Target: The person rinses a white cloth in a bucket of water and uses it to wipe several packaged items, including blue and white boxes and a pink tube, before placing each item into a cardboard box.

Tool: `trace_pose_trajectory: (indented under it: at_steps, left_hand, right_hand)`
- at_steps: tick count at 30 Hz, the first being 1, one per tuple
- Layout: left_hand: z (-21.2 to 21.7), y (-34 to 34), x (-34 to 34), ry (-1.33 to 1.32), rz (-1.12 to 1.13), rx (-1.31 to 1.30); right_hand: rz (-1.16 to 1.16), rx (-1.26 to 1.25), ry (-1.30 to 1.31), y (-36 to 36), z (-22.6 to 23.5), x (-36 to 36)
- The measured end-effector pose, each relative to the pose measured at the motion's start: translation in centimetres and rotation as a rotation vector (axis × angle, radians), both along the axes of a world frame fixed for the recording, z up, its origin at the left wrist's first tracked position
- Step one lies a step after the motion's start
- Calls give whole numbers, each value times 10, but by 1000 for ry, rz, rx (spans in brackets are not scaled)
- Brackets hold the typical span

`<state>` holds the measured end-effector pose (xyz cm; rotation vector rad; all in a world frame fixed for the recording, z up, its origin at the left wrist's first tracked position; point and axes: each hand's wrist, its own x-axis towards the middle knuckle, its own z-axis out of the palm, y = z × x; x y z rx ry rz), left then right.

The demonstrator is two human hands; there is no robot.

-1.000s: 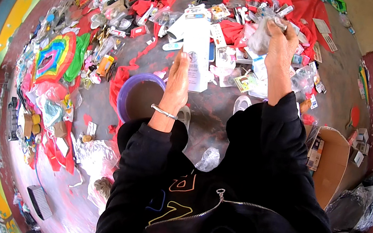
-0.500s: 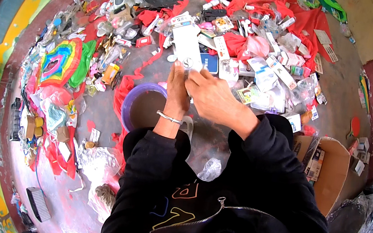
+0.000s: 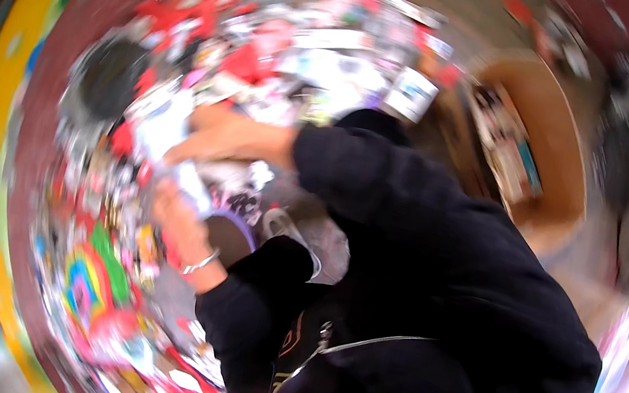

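Observation:
Motion blur smears both hands. My left hand (image 3: 181, 225), with a silver bangle at its wrist, is reached out to the left above the floor clutter. My right hand (image 3: 228, 137) is just beyond it, its fingers pointing left. By the right fingertips is a pale, box-like white thing (image 3: 161, 123). Another whitish strip (image 3: 194, 185) shows between the hands. Whether either hand grips these I cannot tell. Near my left wrist stands a round tub with a purple rim (image 3: 248, 229), partly hidden by my sleeve and knee.
An open cardboard carton (image 3: 571, 149) holding small packs stands at the right. A dark round basin (image 3: 110, 76) is at the far left. Red cloth (image 3: 187, 14) lies under mixed small goods. A rainbow-coloured item (image 3: 84, 286) and green plastic (image 3: 109, 265) are lower left.
The view has swung round to the right and blurred. The carton now shows higher and larger, and the basin sits at the left. Both hands appear farther left in the picture.

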<state>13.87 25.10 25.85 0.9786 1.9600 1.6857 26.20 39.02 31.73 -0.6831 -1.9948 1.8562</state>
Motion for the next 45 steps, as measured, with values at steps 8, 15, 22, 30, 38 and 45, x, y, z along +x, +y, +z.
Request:
trace_pose_trajectory:
  at_steps: [8, 15, 22, 30, 38, 45]
  left_hand:
    - [29, 31, 39, -319, -304, 188]
    - [-18, 10, 20, -296, -174, -247]
    - [-48, 24, 23, -339, -106, -351]
    - [-54, -3, 19, -351, -47, -495]
    - [-73, -7, 22, -463, -100, -616]
    - [-69, 0, 41, -361, -59, -642]
  right_hand:
    - [-562, 21, 345, 54, 34, 114]
    - [-757, 481, -497, 87, -2, 382]
    - [-657, 466, -1416, 2, -182, 532]
    - [-511, 350, -1559, -23, -324, 516]
    - [-884, 330, -1631, -1, -363, 510]
    - [-792, 81, -1401, -56, -330, 533]
